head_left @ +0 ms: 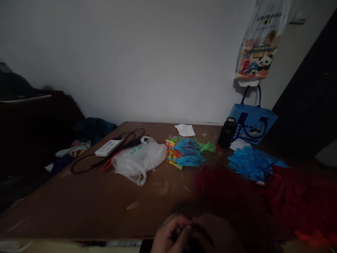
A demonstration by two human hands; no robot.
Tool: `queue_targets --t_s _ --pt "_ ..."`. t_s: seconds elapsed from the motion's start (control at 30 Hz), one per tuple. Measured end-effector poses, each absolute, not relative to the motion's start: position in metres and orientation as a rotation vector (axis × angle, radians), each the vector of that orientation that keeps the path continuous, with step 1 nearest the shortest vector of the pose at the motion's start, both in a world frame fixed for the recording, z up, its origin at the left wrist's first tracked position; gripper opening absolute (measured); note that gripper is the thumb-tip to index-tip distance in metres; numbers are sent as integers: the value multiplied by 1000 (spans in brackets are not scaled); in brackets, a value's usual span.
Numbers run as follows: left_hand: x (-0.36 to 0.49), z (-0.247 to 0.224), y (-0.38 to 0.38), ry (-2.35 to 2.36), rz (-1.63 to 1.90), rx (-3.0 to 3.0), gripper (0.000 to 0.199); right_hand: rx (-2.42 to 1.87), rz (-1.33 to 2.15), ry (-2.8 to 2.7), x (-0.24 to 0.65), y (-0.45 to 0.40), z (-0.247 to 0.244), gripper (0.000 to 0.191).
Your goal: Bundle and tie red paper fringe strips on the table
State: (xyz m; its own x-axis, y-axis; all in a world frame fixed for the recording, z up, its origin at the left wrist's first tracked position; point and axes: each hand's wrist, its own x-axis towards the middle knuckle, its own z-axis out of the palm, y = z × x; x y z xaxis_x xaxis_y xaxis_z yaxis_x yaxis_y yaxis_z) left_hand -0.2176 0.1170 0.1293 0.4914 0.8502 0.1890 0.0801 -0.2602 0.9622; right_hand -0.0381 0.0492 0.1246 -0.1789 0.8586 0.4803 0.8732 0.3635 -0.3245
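Meeting at the near edge of the bench [105, 200], two hands, left hand [171, 232] and right hand [216, 232], press together; what each grip pinches, if anything, is too dark to tell. Just beyond them lies dark red fringe [218, 181], limp and blurred. Farther back are one blue fringed bundle [251, 162], one multicoloured fringe pile [188, 151] and two white papers [185, 130] [239, 144]. One crumpled plastic bag [143, 158], one blue tote [250, 119] and one panda-printed bag [260, 52] hold nothing identifiable from here.
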Motion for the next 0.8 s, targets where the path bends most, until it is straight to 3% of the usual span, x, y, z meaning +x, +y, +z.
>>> queue_targets --t_s 0.2,0.47,0.67,0.8 --pt "-220 118 117 779 902 1671 16 -1316 -89 -1938 -44 56 149 42" --pt "-217 131 121 718 699 1281 43 -1311 -156 -1872 -49 57 159 42" --pt "-215 136 122 732 707 1325 44 -1314 -194 -1821 -51 55 148 37" --pt "-217 135 123 775 690 1466 30 -1331 -202 -1840 -50 53 139 33"
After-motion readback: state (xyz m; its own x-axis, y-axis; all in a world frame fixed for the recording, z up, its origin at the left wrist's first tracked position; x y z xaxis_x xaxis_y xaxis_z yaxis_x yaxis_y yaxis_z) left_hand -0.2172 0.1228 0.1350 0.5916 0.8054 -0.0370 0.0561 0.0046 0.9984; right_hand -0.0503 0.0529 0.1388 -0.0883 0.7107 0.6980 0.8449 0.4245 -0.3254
